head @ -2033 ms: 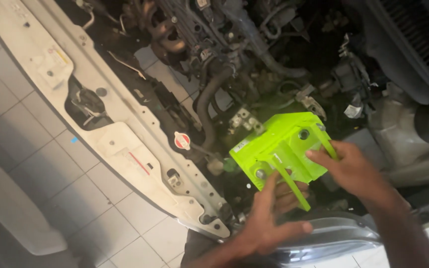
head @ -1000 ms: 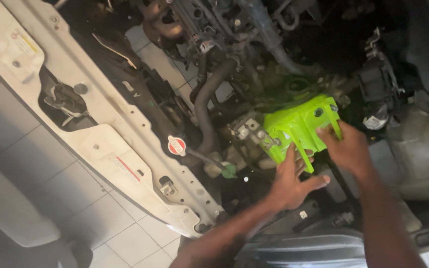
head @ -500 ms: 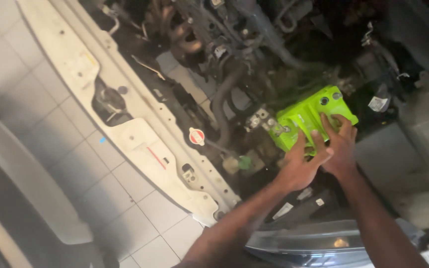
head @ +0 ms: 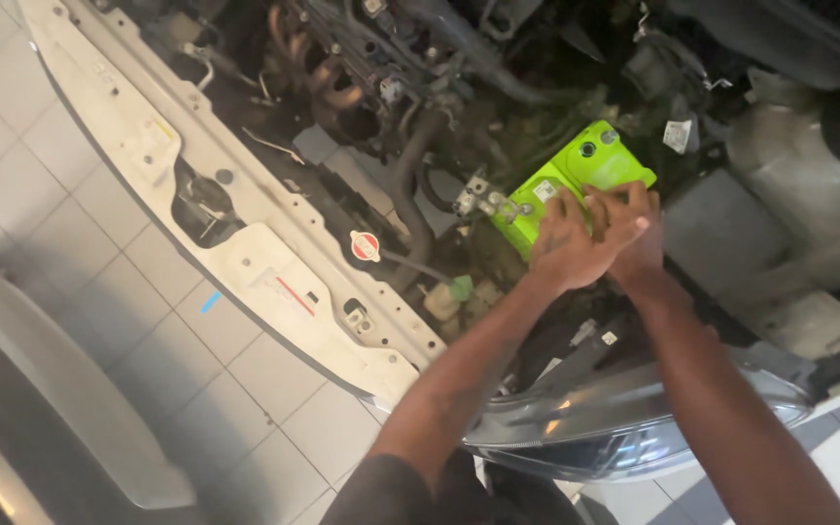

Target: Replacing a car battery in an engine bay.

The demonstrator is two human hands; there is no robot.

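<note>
I see a white front panel (head: pixel 245 253) with a red cap (head: pixel 366 246) left of the bright green battery tray (head: pixel 576 180). My left hand (head: pixel 566 251) and right hand (head: pixel 634 233) press flat on the tray, low in the engine bay. I should push evenly and keep my fingers away from the metal bracket (head: pixel 483 199).

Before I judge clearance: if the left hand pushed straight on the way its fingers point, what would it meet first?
The left hand already rests on the bright green bracket, so it meets that first, though depth is unclear.
</note>
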